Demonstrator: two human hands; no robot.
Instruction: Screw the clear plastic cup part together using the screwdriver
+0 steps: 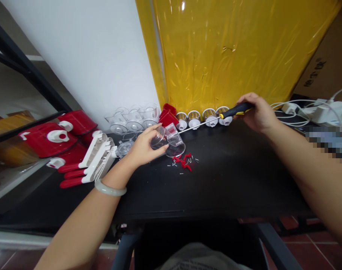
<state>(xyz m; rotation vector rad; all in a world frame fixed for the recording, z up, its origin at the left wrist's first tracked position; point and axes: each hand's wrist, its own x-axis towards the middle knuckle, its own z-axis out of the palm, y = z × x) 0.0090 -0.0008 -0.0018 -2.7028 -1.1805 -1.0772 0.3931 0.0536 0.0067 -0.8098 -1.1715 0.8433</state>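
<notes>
My left hand [144, 148] is closed around a clear plastic housing [171, 141], held tilted just above the black table [221, 187]. My right hand [258, 112] grips the black and yellow handle of a screwdriver [216, 120]. Its long metal shaft points left, and the tip reaches into the clear housing. Small red clips [183, 161] and several tiny silver screws lie on the table right below the housing.
Several clear housings [133, 120] and a red part [168, 115] stand at the back. A row of white and gold drums [203, 117] lines the yellow sheet [238, 48]. White and red handles [89, 163] and red bases [57, 137] lie left. Cables and a power strip [317, 110] sit right.
</notes>
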